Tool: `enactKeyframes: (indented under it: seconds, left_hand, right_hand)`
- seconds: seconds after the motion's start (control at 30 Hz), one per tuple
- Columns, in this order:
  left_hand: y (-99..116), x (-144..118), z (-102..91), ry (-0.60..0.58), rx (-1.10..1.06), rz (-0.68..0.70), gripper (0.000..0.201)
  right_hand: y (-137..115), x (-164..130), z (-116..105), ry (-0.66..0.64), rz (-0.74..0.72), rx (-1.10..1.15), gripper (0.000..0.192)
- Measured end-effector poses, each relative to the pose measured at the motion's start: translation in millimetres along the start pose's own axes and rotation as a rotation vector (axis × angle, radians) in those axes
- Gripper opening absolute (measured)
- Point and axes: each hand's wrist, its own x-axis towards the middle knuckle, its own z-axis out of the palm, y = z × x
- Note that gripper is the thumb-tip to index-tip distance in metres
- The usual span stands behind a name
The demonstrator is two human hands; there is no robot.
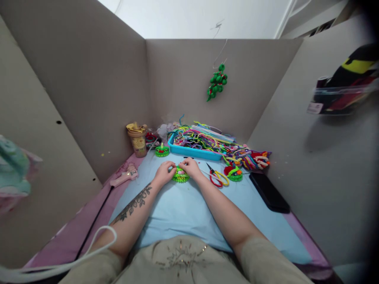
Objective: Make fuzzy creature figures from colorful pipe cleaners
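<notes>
A small bright-green craft figure (181,174), seemingly made of pipe cleaners with a pink spot near its top, is between my hands on the blue table cover. My left hand (166,172) is closed in a pinch at its left upper edge. From the right, the fingers of my right hand (190,167) pinch the top of the same figure. What lies between the fingertips is too small to make out. Scissors (218,176) with red and yellow handles lie blades apart beside my right wrist. A similar green figure (162,150) sits beyond my left hand.
A blue tray (195,151) heaped with coloured strands stands at the back. Right of the scissors are a red-and-green piece (233,173) and a black phone-like case (269,192). A pink glue gun (126,176) and a cup (137,142) stand left. Grey panels surround the table.
</notes>
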Motion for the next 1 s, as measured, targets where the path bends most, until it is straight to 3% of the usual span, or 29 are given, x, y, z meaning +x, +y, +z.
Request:
enactKeyframes:
  seconds: [0.77, 1.0]
  left_hand:
    - [-2, 1, 0.3, 0.001, 0.011, 0.011, 0.011]
    - [0, 0, -0.7, 0.027, 0.002, 0.016, 0.012]
  right_hand:
    - [-3, -4, -2, -0.029, -0.019, 0.027, 0.024]
    - [0, -3, -12, 0.073, -0.007, 0.113, 0.047]
